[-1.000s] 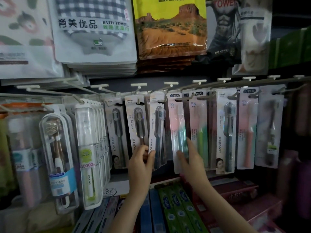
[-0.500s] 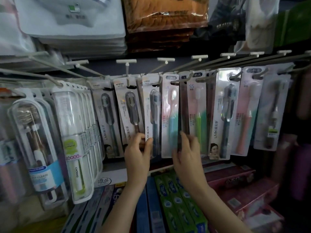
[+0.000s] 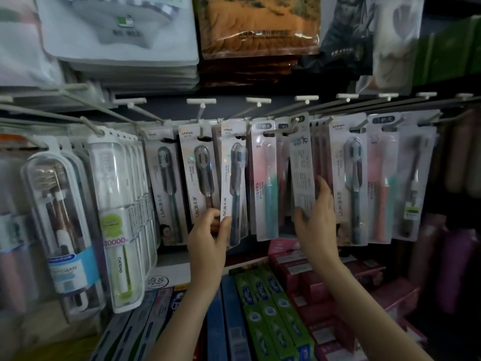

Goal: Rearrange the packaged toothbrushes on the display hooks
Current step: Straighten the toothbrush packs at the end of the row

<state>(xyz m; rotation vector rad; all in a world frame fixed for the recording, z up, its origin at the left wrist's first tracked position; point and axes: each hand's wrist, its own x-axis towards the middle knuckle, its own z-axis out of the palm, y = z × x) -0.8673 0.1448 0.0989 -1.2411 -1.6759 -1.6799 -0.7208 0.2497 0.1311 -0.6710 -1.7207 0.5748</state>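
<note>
A row of carded toothbrush packs hangs from metal display hooks [image 3: 294, 126] across the middle. My left hand [image 3: 208, 238] pinches the lower edge of a grey LMK toothbrush pack [image 3: 234, 183], thumb on its front, beside another LMK pack with a brown brush [image 3: 200, 175]. My right hand [image 3: 316, 222] grips the bottom of a pack turned back-side out [image 3: 302, 168], showing white printed text, still on its hook. A pink and teal toothbrush pack [image 3: 266, 183] hangs between my hands. To the right hang another LMK pack [image 3: 350, 183] and a pink pack [image 3: 381, 178].
Clear plastic toothbrush cases [image 3: 62, 220] and white-green Chaoho packs [image 3: 118, 220] hang at the left. Bath towel bags [image 3: 125, 35] and an orange bag [image 3: 257, 24] hang above. Boxed toothpaste [image 3: 268, 308] in green, blue and red lies on the shelf below.
My right hand has moved right and up and has turned one pack so its back faces me. My left hand still holds the grey LMK pack's lower edge. The camera tilted slightly.
</note>
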